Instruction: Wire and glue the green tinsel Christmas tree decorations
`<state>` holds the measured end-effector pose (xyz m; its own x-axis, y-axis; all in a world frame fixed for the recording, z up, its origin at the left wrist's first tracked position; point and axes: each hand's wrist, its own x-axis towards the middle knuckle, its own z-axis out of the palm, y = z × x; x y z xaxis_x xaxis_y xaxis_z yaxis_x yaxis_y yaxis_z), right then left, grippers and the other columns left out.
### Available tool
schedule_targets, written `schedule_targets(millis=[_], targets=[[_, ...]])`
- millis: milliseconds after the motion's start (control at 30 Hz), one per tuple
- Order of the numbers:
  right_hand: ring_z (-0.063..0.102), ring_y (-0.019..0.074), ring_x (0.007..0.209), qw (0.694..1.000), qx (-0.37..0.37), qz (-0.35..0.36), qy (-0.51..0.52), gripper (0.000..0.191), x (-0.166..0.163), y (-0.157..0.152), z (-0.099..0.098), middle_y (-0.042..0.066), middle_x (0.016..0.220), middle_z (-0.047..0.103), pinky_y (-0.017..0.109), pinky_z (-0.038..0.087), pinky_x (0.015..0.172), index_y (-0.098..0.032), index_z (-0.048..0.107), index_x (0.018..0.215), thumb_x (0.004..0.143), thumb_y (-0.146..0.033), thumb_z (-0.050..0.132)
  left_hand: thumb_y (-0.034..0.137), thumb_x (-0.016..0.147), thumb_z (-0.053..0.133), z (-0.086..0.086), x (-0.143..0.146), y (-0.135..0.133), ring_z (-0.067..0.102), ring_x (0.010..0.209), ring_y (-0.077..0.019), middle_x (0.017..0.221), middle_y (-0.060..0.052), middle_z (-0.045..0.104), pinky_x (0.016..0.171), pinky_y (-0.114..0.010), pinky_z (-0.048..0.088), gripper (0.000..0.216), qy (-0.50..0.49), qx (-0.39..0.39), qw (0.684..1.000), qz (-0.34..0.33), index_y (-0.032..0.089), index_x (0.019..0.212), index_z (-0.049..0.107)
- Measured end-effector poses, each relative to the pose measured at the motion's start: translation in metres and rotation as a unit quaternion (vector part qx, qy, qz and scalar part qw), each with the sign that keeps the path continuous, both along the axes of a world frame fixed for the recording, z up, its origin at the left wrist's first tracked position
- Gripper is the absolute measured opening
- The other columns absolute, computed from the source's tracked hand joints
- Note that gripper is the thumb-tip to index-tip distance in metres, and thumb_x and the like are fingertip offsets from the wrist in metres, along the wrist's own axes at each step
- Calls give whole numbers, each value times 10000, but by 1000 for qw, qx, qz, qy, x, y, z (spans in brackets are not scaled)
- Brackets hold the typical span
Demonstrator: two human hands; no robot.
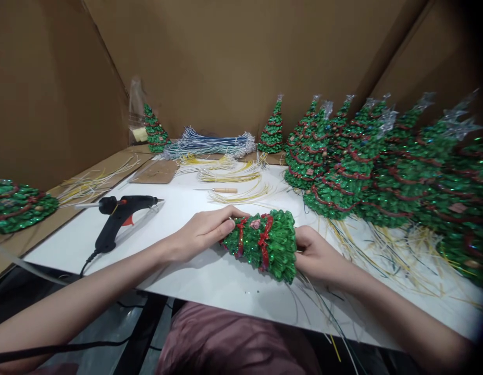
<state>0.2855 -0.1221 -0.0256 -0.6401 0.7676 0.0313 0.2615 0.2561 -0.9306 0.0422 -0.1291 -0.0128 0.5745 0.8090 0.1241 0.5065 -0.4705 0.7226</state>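
A green glittery Christmas tree figurine (260,245) with red garlands lies on its side over the white tabletop, tip pointing left. My left hand (202,232) is closed around its narrow tip, thumb on top. At the wide base, my right hand (315,255) has its fingers curled against or inside the underside; the fingertips and what they pinch are hidden. Thin wires (327,307) trail from the base below my right hand and over the table's front edge.
A black glue gun (118,219) lies at left. Wooden-handled awl (224,190), yellow-white wire bundles (229,172) and a blue-white wire bundle (213,143) lie farther back. Several finished-looking trees (358,166) with clear stars crowd the right, above loose wires (385,255). Cardboard walls (241,62) enclose the table.
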Motion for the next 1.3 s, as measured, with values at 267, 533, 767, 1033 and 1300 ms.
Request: schedule_targets(millis=[267, 533, 767, 1033, 1300], targets=[[496, 123, 559, 1000, 0, -14, 18, 176, 0, -2, -7, -13, 515, 460, 240, 422, 542, -161, 482, 514, 680, -172, 538, 372, 972, 269, 11, 3, -4, 511, 1059, -171, 1193, -11, 568, 912, -267, 342, 332, 19, -11, 1000, -21, 243, 1204, 469], [410, 101, 539, 999, -20, -10, 29, 188, -1, -2, -6, -15, 525, 429, 231, 353, 509, -176, 419, 510, 667, -198, 520, 380, 972, 257, 12, 3, -3, 505, 1053, -170, 1187, -25, 561, 912, -273, 341, 339, 43, -10, 999, -25, 234, 1212, 447], [386, 99, 545, 999, -25, -5, 33, 191, -2, -1, -3, -11, 537, 430, 225, 334, 505, -151, 501, 523, 681, -241, 562, 386, 969, 254, 14, 4, -3, 494, 1054, -185, 1192, -48, 553, 919, -295, 338, 352, 42, -12, 998, -33, 222, 1211, 450], [392, 105, 547, 999, -41, -21, 29, 225, -2, -3, 0, -8, 534, 436, 235, 334, 511, -154, 507, 520, 683, -290, 583, 413, 961, 259, 13, 4, -2, 485, 1054, -200, 1181, -62, 552, 922, -324, 330, 370, 44, -10, 998, -35, 216, 1206, 455], [381, 101, 542, 998, -40, -27, 29, 224, -1, -2, -2, -11, 533, 435, 233, 332, 507, -143, 527, 517, 667, -281, 619, 375, 960, 289, 24, 1, -2, 486, 1099, -220, 1240, -60, 539, 935, -324, 332, 365, 9, -62, 996, -66, 208, 1231, 467]])
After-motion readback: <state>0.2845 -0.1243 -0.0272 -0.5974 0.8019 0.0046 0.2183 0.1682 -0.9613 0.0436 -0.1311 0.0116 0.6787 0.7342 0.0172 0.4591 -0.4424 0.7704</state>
